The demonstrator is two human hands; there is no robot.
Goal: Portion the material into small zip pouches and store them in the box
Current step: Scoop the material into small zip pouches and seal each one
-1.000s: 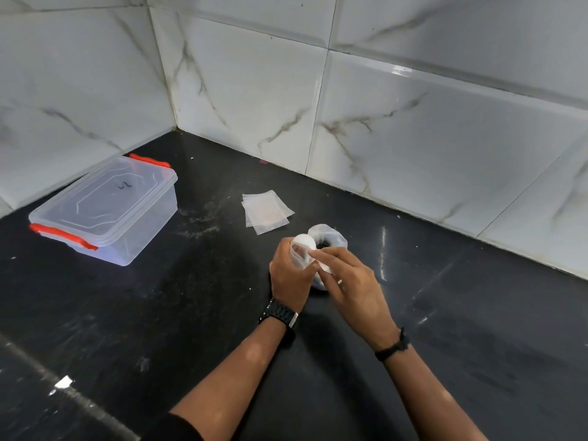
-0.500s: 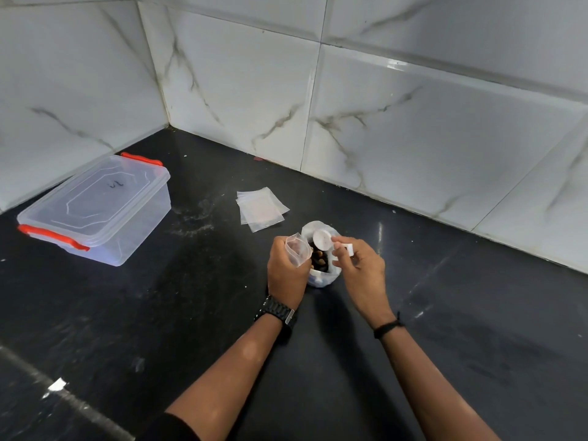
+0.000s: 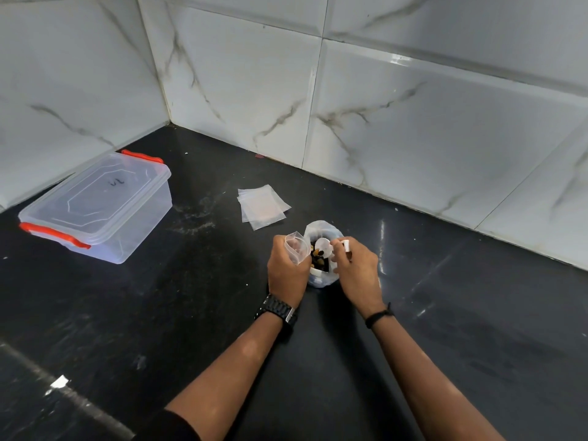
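Head view: my left hand (image 3: 286, 268) grips one small zip pouch (image 3: 296, 249), fingers curled round it, its mouth held open just beside the bag of material (image 3: 321, 249). My right hand (image 3: 356, 268) pinches the handle of one white scoop (image 3: 327, 246), whose bowl sits at the mouth of the bag, above the dark and amber pieces inside; whether the scoop is loaded I cannot tell, since my fingers and the bag's rim hide part of it. The bag stands on the black counter (image 3: 477, 313), between my two hands. Beyond it lies a small stack of spare pouches (image 3: 262, 206), probably three or four, the overlapping clear edges being hard to separate. One clear box (image 3: 95, 205) with two red clips stands well apart to the left, against the tiled wall, with its lid still on. Risks, as I judge them: the pouch mouth is narrow and limp, so a full scoop tipped quickly could scatter pieces on the counter; the thin bag could also slump or tip if the scoop drags its rim. No filled pouch is visible yet.
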